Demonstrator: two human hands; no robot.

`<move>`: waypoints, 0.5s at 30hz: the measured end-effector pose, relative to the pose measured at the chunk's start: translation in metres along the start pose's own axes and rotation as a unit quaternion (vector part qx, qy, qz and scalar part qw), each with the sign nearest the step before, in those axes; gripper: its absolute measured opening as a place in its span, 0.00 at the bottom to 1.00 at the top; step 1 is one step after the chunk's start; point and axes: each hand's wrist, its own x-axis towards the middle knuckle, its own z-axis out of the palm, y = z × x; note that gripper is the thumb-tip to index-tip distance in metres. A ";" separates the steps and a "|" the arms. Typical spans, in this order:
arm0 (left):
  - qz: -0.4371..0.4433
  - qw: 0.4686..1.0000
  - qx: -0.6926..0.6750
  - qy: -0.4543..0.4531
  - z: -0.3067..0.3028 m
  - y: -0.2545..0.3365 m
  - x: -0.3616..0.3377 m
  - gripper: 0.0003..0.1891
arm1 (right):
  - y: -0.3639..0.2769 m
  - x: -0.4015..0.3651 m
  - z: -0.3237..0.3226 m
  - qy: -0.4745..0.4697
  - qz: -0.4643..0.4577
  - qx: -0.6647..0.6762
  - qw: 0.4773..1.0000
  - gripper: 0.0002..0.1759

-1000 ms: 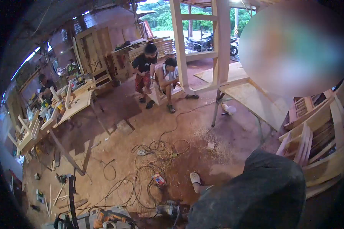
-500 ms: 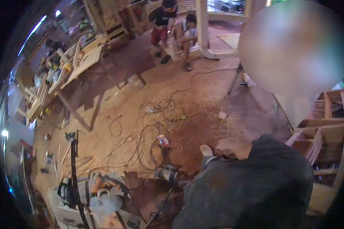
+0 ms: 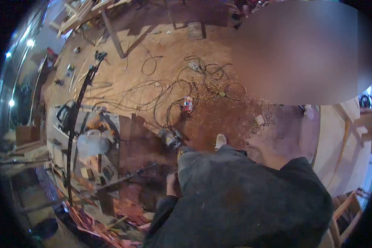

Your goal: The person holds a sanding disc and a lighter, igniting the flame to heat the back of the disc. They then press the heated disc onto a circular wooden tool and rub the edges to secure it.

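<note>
The person looks straight down over a dark grey garment (image 3: 235, 198) that fills the lower middle of the view. The left hand (image 3: 170, 184) shows at the garment's left edge, coming out of a dark sleeve. Its fingers are bunched and blurred, so whether it grips anything cannot be told. The right hand (image 3: 253, 143) sits at the end of a bare forearm above the garment's upper right edge. It is too smeared to tell whether its fingers are apart or closed, and nothing is seen in it.

The nearest thing to the left hand is a handheld power tool (image 3: 170, 138). It is compact and stubby, with a pale grey metal casing and darker parts. It lies on the reddish dirt floor (image 3: 219, 120), beyond the left hand and apart from it, and just left of a white shoe (image 3: 220, 141). Dark cables (image 3: 169, 89) loop and tangle across the floor from the tool's side toward the far end, passing a small red-and-white packet (image 3: 188, 103).

A thin dark rod (image 3: 130, 177) slants across the ground left of the left hand. Further left, a white jug (image 3: 93, 143) and an orange tool (image 3: 100, 122) rest on a low cluttered surface, with a long black bar (image 3: 79, 103) running beside them. A small pale wood block (image 3: 259, 120) lies in sawdust near the right hand.
</note>
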 end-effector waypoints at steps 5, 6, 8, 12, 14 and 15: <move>-0.019 0.997 -0.051 0.052 -0.059 0.102 0.010 0.24 | -0.049 -0.039 -0.064 0.011 0.086 -0.069 0.994 0.11; -0.025 0.996 -0.060 0.068 -0.050 0.100 0.027 0.24 | -0.042 -0.023 -0.060 -0.021 -0.010 -0.167 0.986 0.10; 0.018 0.973 -0.228 -0.022 -0.032 0.098 0.058 0.25 | -0.017 0.028 -0.036 -0.071 -0.127 -0.221 0.964 0.11; -0.119 0.968 -0.220 0.000 -0.057 0.132 0.085 0.29 | -0.049 0.095 -0.019 -0.148 -0.239 -0.149 0.948 0.20; -0.139 0.968 -0.210 0.007 -0.073 0.149 0.100 0.30 | -0.099 0.093 -0.024 -0.134 0.053 0.215 0.966 0.15; -0.161 0.968 -0.192 0.012 -0.079 0.152 0.113 0.31 | -0.107 0.107 -0.030 -0.130 0.052 0.211 0.967 0.15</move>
